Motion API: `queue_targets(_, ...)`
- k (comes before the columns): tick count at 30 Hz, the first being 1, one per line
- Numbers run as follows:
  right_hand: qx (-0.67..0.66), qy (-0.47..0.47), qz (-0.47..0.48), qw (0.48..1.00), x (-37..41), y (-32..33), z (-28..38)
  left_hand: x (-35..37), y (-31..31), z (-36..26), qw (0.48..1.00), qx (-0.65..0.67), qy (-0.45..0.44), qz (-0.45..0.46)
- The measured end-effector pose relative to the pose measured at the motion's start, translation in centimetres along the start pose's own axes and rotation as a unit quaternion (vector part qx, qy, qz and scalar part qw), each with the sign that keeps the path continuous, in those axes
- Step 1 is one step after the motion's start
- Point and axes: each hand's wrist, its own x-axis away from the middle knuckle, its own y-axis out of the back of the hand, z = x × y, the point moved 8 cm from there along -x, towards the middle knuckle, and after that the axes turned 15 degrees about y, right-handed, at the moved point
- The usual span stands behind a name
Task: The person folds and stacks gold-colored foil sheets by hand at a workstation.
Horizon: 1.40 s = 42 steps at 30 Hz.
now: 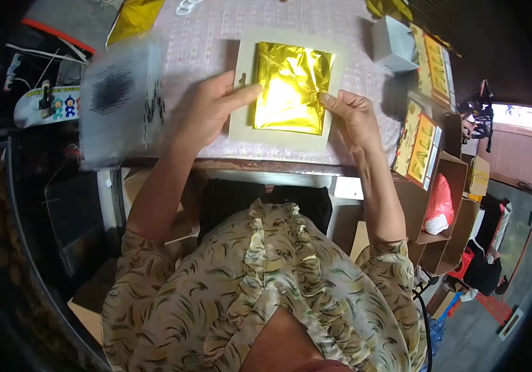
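Note:
A shiny gold foil packet [292, 90], folded into a near-square, lies against a larger pale card [244, 127] just above the table's front edge. My left hand [216, 105] grips the left side, its thumb pressed on the foil's edge and its fingers behind the card. On the other side my right hand [354, 115] pinches the right edge, thumb on the foil. Both hands are closed on the packet and card together. The fingers behind the card are hidden.
A stack of clear plastic bags [120, 102] lies left on the patterned tablecloth [204, 37]. Scissors [186, 6] and gold foil [134, 20] are at the back. To the right stand a white box [395, 44], printed header cards [420, 144] and cardboard boxes [455, 211].

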Motion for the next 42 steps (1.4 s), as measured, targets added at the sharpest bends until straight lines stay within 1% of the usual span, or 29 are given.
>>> queue_targets(1,-0.006,-0.008,0.000,1.000,0.6,-0.3,0.0,0.5,-0.4,0.0,1.000,-0.001,0.008,-0.006)
queue_targets(3,-0.044,-0.007,0.003,0.999,1.2,-0.5,0.6,0.9,-1.1,-1.0,0.990,-0.126,-0.018,-0.063)
queue_targets(4,0.016,-0.016,-0.021,1.000,1.3,1.5,-0.3,1.1,-2.2,-1.6,0.996,-0.075,-0.036,-0.036)
queue_targets(5,0.014,-0.017,-0.021,1.000,1.6,1.5,0.1,1.1,-2.7,-1.5,0.996,-0.076,-0.034,-0.037)
queue_targets(7,-0.062,-0.007,0.003,0.998,2.5,0.8,1.3,1.2,-3.4,-1.4,0.995,-0.079,-0.037,-0.040)
queue_targets(8,-0.065,-0.005,0.001,0.998,2.8,1.1,1.3,1.2,-3.8,-1.3,0.995,-0.083,-0.036,-0.039)
queue_targets(14,-0.017,0.007,-0.009,1.000,4.5,4.4,1.3,1.8,-6.1,-0.7,0.994,-0.096,-0.021,-0.043)
queue_targets(16,-0.018,-0.013,-0.009,1.000,5.0,5.2,1.3,1.4,-6.5,-0.7,0.983,-0.174,-0.017,-0.061)
queue_targets(17,-0.012,0.006,-0.042,0.999,5.3,5.6,1.6,0.8,-6.9,-2.0,0.982,-0.180,-0.028,-0.051)
queue_targets(19,-0.018,0.005,-0.061,0.998,5.8,7.2,1.5,-0.4,-6.5,-4.0,0.934,-0.344,0.025,-0.089)
queue_targets(20,-0.019,-0.004,-0.055,0.998,6.2,7.9,1.7,-3.0,-4.5,-4.9,0.944,-0.298,-0.087,-0.114)
queue_targets(21,-0.020,0.004,-0.059,0.998,6.5,8.2,1.9,-3.5,-6.2,-8.6,0.894,-0.361,-0.205,-0.171)
queue_targets(22,-0.024,0.013,-0.064,0.998,6.8,8.2,1.9,-3.3,-8.9,-12.4,0.824,-0.413,-0.317,-0.224)
queue_targets(23,-0.027,0.021,-0.067,0.997,7.0,8.3,1.9,-4.6,-11.9,-14.6,0.775,-0.465,-0.378,-0.198)
queue_targets(24,0.002,-0.008,-0.073,0.997,7.3,9.1,1.2,-6.2,-14.9,-16.0,0.719,-0.512,-0.437,-0.172)
queue_targets(26,-0.009,0.001,-0.069,0.998,7.8,9.2,1.0,-9.8,-20.0,-16.7,0.639,-0.582,-0.487,-0.127)
queue_targets(28,-0.023,0.011,-0.064,0.998,8.4,9.4,1.4,-10.8,-23.5,-16.9,0.558,-0.542,-0.620,-0.100)
queue_targets(29,-0.023,0.015,-0.065,0.998,8.7,9.3,1.9,-12.4,-24.4,-17.0,0.555,-0.542,-0.623,-0.099)
queue_targets(31,-0.049,0.028,-0.086,0.995,9.4,9.5,2.9,-17.7,-26.2,-15.6,0.515,-0.671,-0.525,-0.092)
queue_targets(32,-0.033,0.012,-0.074,0.997,9.7,10.3,2.7,-18.5,-26.7,-15.4,0.494,-0.686,-0.527,-0.090)
queue_targets(33,-0.033,0.013,-0.077,0.996,10.0,10.7,2.4,-19.2,-26.9,-15.5,0.493,-0.685,-0.529,-0.087)
queue_targets(35,-0.045,0.015,-0.096,0.994,10.6,11.2,2.3,-21.4,-27.3,-14.6,0.427,-0.755,-0.490,-0.080)
queue_targets(36,-0.053,0.011,-0.096,0.994,10.8,11.3,2.3,-22.1,-27.4,-14.4,0.428,-0.756,-0.490,-0.078)
queue_targets(38,-0.063,0.015,-0.096,0.993,10.8,11.0,2.6,-23.9,-27.2,-14.2,0.419,-0.775,-0.459,-0.114)
queue_targets(42,-0.055,0.008,-0.097,0.994,10.9,11.5,1.9,-24.5,-27.1,-14.3,0.425,-0.774,-0.458,-0.105)
